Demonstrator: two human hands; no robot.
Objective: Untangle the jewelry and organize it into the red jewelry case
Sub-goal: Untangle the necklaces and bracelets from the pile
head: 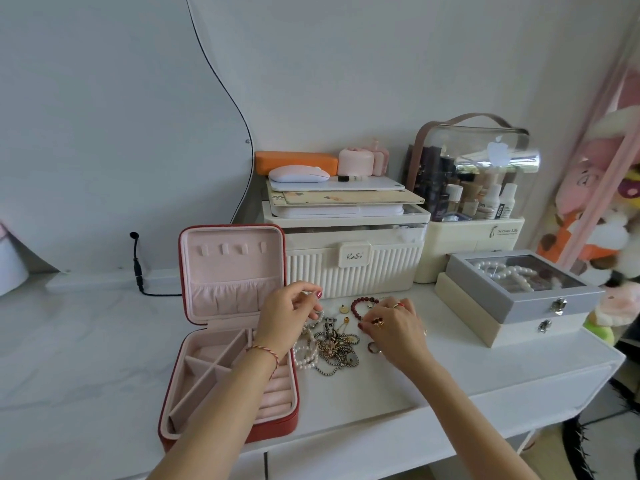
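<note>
We are at the very start of the sorting: the red jewelry case (227,341) lies open at the near left of the white table (398,386), its pink padded compartments apparently holding nothing yet, and the tangle of jewelry (329,344) sits just right of it. Our left hand (289,315) has its fingers curled over the far edge of the tangle, and seems to pinch a pearl strand (306,351); our right hand (394,327) hovers with bent fingers beside a dark red bead bracelet (362,304), and we cannot tell whether it grips anything.

Next, we judge, one piece must be teased free without dragging the rest. The pearls are smooth, round and strung; the bronze-toned chains (337,355) are fine-linked and knotted together, likely to snag. A loose ring (373,347) lies to the right, just beside the chains. The case's rolled cushion slots look soft, suited to rings.
</note>
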